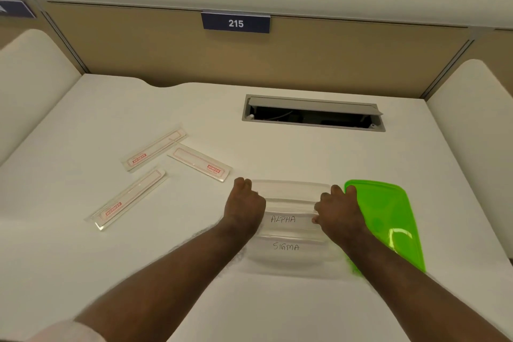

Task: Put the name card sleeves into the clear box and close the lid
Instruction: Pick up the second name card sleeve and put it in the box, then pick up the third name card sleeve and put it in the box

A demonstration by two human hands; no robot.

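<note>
A clear box [290, 268] stands on the white desk in front of me, open on top. Two name card sleeves lie in it, one marked ALPHA [283, 219], one marked SIGMA [286, 246]. My left hand [244, 204] and my right hand [339, 207] each pinch one end of a clear name card sleeve [290, 201], held level across the far part of the box. The green lid [388, 216] lies right of the box, touching my right hand's side. Three more sleeves with red print lie to the left: [154, 151], [200, 161], [127, 198].
A grey cable hatch [313, 115] is open in the desk behind the box. A tan partition with a sign reading 215 [236, 23] closes the back. White side panels stand at the left [30, 83] and right [472, 108].
</note>
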